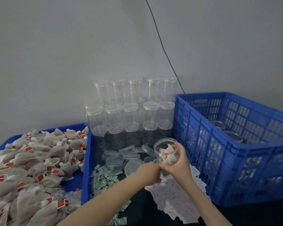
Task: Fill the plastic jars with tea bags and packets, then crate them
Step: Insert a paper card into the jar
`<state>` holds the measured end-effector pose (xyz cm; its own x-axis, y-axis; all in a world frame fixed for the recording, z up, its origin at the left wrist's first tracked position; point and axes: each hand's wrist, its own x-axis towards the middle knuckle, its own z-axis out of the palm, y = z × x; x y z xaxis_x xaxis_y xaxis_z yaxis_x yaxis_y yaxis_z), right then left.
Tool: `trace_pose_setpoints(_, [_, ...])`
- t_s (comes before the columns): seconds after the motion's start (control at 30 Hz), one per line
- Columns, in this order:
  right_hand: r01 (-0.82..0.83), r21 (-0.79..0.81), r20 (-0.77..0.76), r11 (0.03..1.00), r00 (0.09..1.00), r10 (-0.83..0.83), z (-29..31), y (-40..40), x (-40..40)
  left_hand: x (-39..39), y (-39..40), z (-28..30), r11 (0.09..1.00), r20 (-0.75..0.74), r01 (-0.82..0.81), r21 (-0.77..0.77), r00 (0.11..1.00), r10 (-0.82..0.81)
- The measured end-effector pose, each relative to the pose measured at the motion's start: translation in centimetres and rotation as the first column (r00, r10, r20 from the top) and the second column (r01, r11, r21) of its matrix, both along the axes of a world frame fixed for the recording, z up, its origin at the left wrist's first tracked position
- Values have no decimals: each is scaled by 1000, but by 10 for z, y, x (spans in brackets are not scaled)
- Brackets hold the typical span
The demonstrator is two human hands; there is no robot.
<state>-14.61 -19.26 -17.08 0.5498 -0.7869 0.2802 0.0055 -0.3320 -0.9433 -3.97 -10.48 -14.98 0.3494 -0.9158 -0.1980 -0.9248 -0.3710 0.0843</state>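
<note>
Here the right hand [178, 162] grips an open clear jar [166, 150] holding tea bags, tilted, just beside the blue crate's [203, 144] near wall; the left hand [149, 172], fingers curled, touches its base.

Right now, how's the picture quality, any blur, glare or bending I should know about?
Head view: dim, flat light with no hard shadows; the whole frame is soft, the hands slightly smeared; the wide lens bows the blue crate; the clear stacked jars wash into the grey wall; no strong glare.
</note>
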Motion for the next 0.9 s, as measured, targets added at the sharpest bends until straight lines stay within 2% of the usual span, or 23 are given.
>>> trace_pose_setpoints(0.17, [128,-156,-48,979,989,-137,8,-19,-17,-29,-42,-33,956,-288,-153,-248,954,78])
trace_pose_setpoints(0.3, [181,-153,-19,972,982,-186,10,-28,-25,-47,-58,-56,913,-456,-233,-334,888,59])
trace_pose_setpoints(0.37, [165,-145,-7,976,986,-168,10,-30,-26,-55,-60,-65,901,-493,-228,-370,870,18])
trace_pose_setpoints(0.43, [153,-133,8,979,988,-153,12,-32,-26,-62,-64,-75,885,-470,-219,-410,883,1])
trace_pose_setpoints(0.5, [150,-113,26,982,989,-148,14,-33,-26,-65,-67,-82,880,-396,-222,-420,917,42])
trace_pose_setpoints(0.57, [144,-90,46,986,989,-140,15,-35,-25,-64,-71,-86,897,-236,-128,-424,971,27])
trace_pose_setpoints(0.67, [140,-64,63,988,989,-136,17,-41,-24,-63,-69,-80,899,-23,-15,-438,1000,6])
trace_pose_setpoints(0.73, [137,-62,64,989,989,-133,18,-43,-24,-65,-63,-71,910,139,132,-394,987,-83])
trace_pose_setpoints(0.83, [131,-72,49,989,991,-128,19,-44,-22,-62,-56,-65,900,366,243,-362,925,-102])
trace_pose_setpoints(0.9, [128,-73,37,989,991,-125,17,-43,-20,-58,-47,-63,886,459,335,-322,873,-164])
